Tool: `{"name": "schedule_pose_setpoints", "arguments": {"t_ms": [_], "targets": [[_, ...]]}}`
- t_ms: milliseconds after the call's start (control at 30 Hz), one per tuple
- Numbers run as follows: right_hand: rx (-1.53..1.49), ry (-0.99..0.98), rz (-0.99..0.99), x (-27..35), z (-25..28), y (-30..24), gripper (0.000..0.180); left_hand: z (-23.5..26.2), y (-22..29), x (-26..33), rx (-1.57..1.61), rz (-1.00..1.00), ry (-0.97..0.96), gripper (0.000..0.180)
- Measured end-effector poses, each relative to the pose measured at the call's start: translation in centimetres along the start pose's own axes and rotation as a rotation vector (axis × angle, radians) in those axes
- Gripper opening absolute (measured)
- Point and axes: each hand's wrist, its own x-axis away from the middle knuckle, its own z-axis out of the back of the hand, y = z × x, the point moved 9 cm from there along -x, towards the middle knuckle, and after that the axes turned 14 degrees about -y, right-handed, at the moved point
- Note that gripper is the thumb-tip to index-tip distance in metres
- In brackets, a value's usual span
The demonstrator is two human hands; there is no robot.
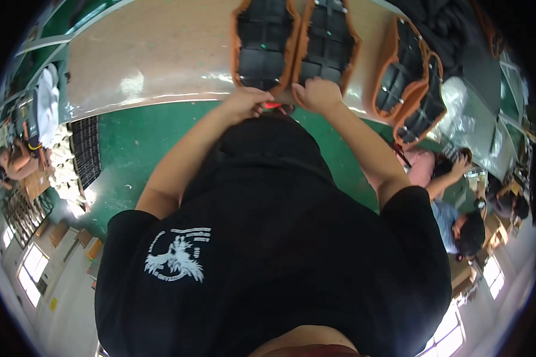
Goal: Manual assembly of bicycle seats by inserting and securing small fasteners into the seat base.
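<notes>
Two long black woven panels with orange-brown wavy edging lie side by side at the near table edge, a left panel (262, 44) and a right panel (326, 41). My left hand (244, 105) is closed beside the near end of the left panel, fingers curled together; what they pinch, if anything, is hidden. Just by those fingertips shows a small red thing (272, 105), too little of it visible to name. At the near end of the right panel, my right hand (320, 95) is closed on its edge, thumb toward the left.
Further right on the table (149, 65) lie two more brown-edged woven pieces (402, 74), overlapping at the near edge. Dark cloth (441, 30) and clear plastic wrap (455, 104) are beyond them. Co-workers (467, 229) sit at right; another person (21, 160) is at far left.
</notes>
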Motion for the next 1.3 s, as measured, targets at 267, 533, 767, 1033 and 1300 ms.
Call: {"name": "schedule_pose_setpoints", "arguments": {"t_ms": [267,533,767,1033,1300], "targets": [[-0.228,0.070,-0.098,2.2,-1.6,0.8,0.028,-1.4,0.4,-0.9,0.108,-0.059,-0.041,0.023],[-0.777,0.338,-0.019,6.4,1.0,-1.4,0.021,-2.6,0.2,-1.0,0.064,-0.032,-0.083,0.023],[-1.163,0.497,0.085,3.4,0.7,-4.5,0.022,-1.7,-1.2,-1.5,0.174,0.025,-0.047,0.020],[-0.912,0.655,0.018,5.6,2.0,-2.6,0.030,-1.0,-0.9,-0.8,0.316,-0.004,-0.027,0.023],[-0.890,0.296,-0.226,5.2,-6.1,2.5,0.029,0.3,-1.1,-0.2,0.265,0.043,-0.048,0.029]]}}
